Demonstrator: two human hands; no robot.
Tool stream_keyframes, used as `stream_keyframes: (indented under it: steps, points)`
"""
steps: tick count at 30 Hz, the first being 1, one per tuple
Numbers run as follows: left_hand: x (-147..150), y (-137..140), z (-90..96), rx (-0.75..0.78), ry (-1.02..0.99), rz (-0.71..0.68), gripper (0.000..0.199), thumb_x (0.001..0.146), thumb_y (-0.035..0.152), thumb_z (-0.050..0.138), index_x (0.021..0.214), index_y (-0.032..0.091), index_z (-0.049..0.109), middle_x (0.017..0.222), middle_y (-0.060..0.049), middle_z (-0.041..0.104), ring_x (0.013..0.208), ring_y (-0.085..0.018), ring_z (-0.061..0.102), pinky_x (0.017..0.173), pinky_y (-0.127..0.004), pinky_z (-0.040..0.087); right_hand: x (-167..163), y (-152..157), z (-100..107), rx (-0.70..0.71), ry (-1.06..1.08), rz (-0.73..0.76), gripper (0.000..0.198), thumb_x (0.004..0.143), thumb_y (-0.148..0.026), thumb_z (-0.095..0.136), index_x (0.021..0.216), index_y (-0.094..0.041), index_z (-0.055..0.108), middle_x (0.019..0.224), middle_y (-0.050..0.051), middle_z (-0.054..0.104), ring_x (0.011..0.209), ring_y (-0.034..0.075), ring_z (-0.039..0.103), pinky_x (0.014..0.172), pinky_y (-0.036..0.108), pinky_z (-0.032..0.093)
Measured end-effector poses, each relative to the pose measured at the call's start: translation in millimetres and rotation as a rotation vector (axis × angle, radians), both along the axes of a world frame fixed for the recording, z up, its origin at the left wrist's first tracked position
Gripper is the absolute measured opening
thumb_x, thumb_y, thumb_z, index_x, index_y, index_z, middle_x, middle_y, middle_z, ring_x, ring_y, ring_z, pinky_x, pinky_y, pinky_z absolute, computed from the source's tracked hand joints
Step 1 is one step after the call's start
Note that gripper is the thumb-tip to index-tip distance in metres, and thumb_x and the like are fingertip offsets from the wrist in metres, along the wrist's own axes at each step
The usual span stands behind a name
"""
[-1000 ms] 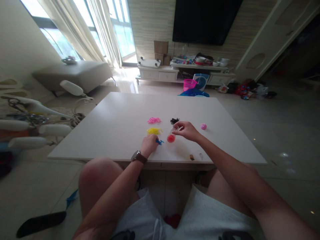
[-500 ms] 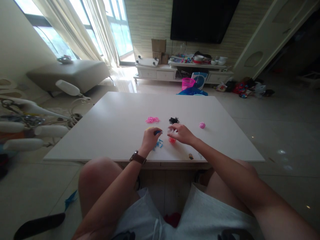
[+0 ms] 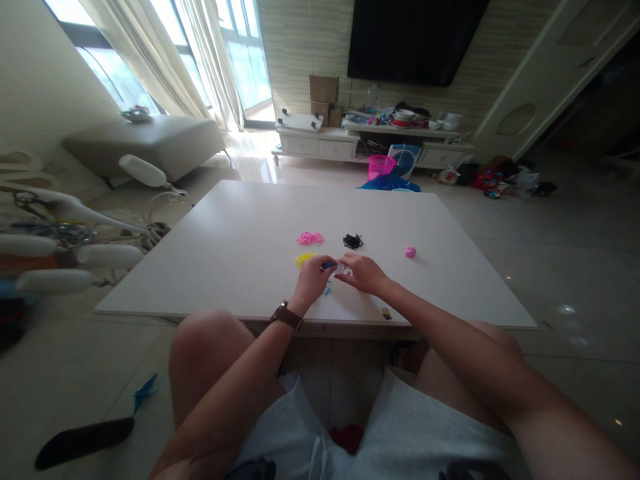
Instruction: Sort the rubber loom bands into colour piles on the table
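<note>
My left hand (image 3: 315,280), a watch on its wrist, pinches several small blue pieces (image 3: 329,265). A few more of these blue pieces (image 3: 327,289) lie on the white table (image 3: 240,253) just below its fingers. My right hand (image 3: 367,272) has its thumb and fingers closed around a small clear container (image 3: 343,269), right beside the left fingertips. Beyond the hands are a yellow pile (image 3: 304,259), a pink pile (image 3: 310,238) and a black pile (image 3: 353,241) of small pieces. What lies under the right hand is hidden.
A pink ball-like lump (image 3: 410,251) sits to the right on the table. Near the front edge lies a small yellow-and-dark figure (image 3: 386,313). Past the far edge stand a pink basket (image 3: 380,167) and a low white cabinet (image 3: 335,148).
My left hand has moved right, bringing the blue pieces up against the clear container. The red pile under my right hand is now hidden. The view has shifted slightly.
</note>
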State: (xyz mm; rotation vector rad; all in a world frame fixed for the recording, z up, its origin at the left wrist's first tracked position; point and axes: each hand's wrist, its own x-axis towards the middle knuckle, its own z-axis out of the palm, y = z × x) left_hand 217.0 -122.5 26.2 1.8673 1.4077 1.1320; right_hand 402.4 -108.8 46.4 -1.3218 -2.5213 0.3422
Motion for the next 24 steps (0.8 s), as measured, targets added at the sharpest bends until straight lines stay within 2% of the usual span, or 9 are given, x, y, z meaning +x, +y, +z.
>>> stream_keyframes:
  steps: [9,15,20,24]
  points:
    - [-1,3,-3.9,-0.064,-0.034,-0.036,0.005,0.081,0.016,0.07,0.082,0.019,0.074,0.081,-0.003,0.076,0.077,-0.017,0.067,0.075,-0.028,0.049,-3,-2,0,0.029,-0.109,-0.028,0.036,0.095,-0.045,0.064,0.122,-0.022,0.068,0.112,0.008,0.07,0.094,0.021,0.067,0.074,0.029,0.042]
    - [1,4,-7.1,-0.084,-0.061,0.025,0.01,0.077,0.017,0.075,0.084,0.019,0.068,0.076,-0.001,0.072,0.072,-0.016,0.066,0.068,-0.026,0.048,-3,-2,0,0.029,-0.117,-0.032,0.035,0.093,-0.045,0.066,0.12,-0.022,0.07,0.112,0.008,0.07,0.095,0.022,0.067,0.074,0.029,0.042]
    - [1,8,-11.4,-0.07,-0.062,0.009,0.005,0.078,0.018,0.075,0.075,0.018,0.072,0.074,-0.002,0.073,0.069,-0.015,0.066,0.069,-0.027,0.049,-2,-3,1,0.026,-0.115,-0.035,0.036,0.093,-0.046,0.066,0.12,-0.022,0.07,0.11,0.008,0.07,0.095,0.022,0.067,0.073,0.029,0.042]
    - [2,9,-13.0,-0.078,-0.062,0.006,0.004,0.079,0.017,0.075,0.076,0.018,0.076,0.076,-0.003,0.076,0.07,-0.016,0.067,0.07,-0.027,0.051,-2,-3,2,0.02,-0.114,-0.047,0.037,0.092,-0.045,0.068,0.121,-0.022,0.07,0.11,0.008,0.07,0.094,0.022,0.067,0.073,0.028,0.042]
